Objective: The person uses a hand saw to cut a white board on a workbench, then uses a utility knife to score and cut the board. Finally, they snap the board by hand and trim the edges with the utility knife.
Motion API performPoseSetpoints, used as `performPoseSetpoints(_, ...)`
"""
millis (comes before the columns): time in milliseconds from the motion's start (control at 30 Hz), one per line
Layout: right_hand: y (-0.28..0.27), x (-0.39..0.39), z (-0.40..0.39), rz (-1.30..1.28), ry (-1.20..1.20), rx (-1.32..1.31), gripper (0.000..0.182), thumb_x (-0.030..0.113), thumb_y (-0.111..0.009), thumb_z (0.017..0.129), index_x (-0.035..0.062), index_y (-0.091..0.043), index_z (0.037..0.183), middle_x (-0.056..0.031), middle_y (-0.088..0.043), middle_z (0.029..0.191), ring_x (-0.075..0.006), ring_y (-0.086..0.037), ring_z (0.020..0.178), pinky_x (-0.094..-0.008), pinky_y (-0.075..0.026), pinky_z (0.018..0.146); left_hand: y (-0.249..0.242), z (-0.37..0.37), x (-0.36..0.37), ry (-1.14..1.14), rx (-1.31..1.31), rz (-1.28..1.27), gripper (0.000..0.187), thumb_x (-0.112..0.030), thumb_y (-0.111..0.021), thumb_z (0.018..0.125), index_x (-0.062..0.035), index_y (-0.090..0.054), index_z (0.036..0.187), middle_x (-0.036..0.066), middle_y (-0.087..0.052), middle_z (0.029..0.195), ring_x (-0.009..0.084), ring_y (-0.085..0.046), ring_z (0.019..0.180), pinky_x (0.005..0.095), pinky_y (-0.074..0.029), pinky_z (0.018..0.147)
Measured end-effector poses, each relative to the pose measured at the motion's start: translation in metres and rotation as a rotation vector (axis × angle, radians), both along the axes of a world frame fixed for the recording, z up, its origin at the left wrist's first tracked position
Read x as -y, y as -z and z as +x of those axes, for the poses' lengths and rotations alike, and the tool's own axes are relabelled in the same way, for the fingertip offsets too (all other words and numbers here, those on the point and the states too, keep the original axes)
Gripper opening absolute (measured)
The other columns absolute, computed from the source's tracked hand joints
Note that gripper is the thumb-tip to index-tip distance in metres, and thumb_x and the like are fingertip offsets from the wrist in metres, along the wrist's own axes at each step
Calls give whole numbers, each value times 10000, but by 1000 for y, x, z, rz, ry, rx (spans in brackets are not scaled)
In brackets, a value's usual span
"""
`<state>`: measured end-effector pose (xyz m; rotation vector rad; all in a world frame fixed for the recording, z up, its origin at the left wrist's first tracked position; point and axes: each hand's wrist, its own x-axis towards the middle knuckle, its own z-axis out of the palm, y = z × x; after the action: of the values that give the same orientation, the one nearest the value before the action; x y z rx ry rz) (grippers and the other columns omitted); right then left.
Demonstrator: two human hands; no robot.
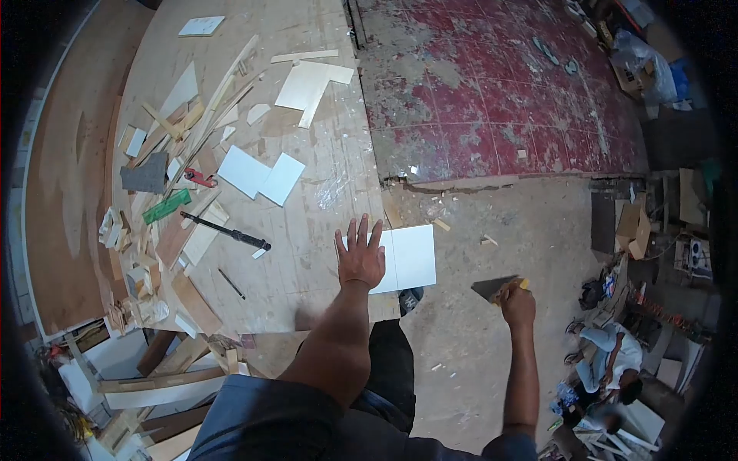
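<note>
My left hand (360,257) lies flat with fingers spread on a white board (413,257) at the right edge of the wooden worktable. Part of the board sticks out past the edge, and a thin line runs across it near there. Out to the right, apart from the board, my right hand (520,304) is wrapped round the yellow handle of a handsaw (492,287). Its dark blade points left and looks foreshortened. Two white pieces (281,180) lie on the table beyond my left hand.
Wood offcuts (201,303), a dark bar-like tool (227,230), a green strip (166,207) and a red tool (201,178) clutter the table's left. Scrap boards (165,392) lean below. A seated person (615,357) is at lower right, near cardboard boxes (632,229).
</note>
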<state>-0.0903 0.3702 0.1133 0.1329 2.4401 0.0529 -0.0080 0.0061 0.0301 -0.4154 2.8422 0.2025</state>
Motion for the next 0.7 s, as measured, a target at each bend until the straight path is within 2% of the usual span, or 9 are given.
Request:
performPoseSetpoints(167,102,-111,8,231,-337,305,450,425,-587,933,46,-736,1125,-174,-752,1021,-400,-737,869,-449,-600,806,-1,2,1,-10,-22,64,641,-371,-432,985,-223,-272,1587,100,-151,1674,333,-110,1538,630,-23,1208)
performPoseSetpoints(200,90,-101,2,230,-340,302,450,425,-587,933,46,-736,1125,-174,-752,1021,-400,-737,869,-449,-600,806,-3,1,0,-8,-10,51,636,-384,-438,992,-235,-269,1587,92,-172,1671,327,-127,1537,628,-43,1206)
performPoseSetpoints(267,57,-67,-19,535,-97,444,445,374,-667,859,62,-722,1171,-122,-719,1204,-237,-704,1101,-391,-578,904,-3,-4,6,-6,-10,24,632,-397,-444,999,-248,-266,1587,84,-193,1668,321,-144,1536,627,-62,1204)
performPoseSetpoints(333,113,-85,-23,643,-50,468,383,342,-684,871,86,-740,1151,-105,-747,1136,-205,-723,1055,-362,-579,884,-2,0,3,-4,-14,33,632,-397,-458,993,-244,-282,1581,86,-205,1664,322,-153,1534,627,-71,1204)
performPoseSetpoints(400,142,-88,-30,654,104,225,475,479,-747,839,107,-759,1134,-105,-758,1078,-317,-747,887,-654,-574,775,-2,0,2,-10,-28,40,635,-399,-463,991,-246,-280,1580,86,-201,1663,322,-161,1532,627,-75,1204)
performPoseSetpoints(433,129,-67,-42,731,17,260,385,352,-716,877,88,-740,1157,-126,-739,1143,-330,-736,949,-658,-572,778,-3,-1,2,-12,-19,42,635,-400,-461,993,-249,-276,1581,85,-195,1664,321,-158,1532,627,-75,1205)
performPoseSetpoints(500,154,-80,-71,567,0,130,407,344,-725,869,91,-722,1188,-143,-717,1199,-364,-718,1012,-692,-550,791,-3,1,2,-9,2,46,634,-401,-458,995,-252,-271,1582,84,-189,1665,320,-155,1533,626,-74,1205)
performPoseSetpoints(567,95,-40,-105,349,159,231,430,403,-706,883,106,-721,1195,-165,-718,1184,-415,-698,1041,-649,-543,871,-4,0,2,-5,-2,27,633,-402,-450,1001,-258,-258,1586,80,-178,1668,316,-145,1536,622,-67,1208)
performPoseSetpoints(700,59,-12,-108,142,-77,142,453,424,-670,894,94,-699,1203,-186,-696,1216,-424,-674,1072,-510,-537,925,-4,-1,1,-8,9,64,642,-370,-433,999,-242,-236,1596,91,-134,1677,323,-105,1541,623,-23,1213)
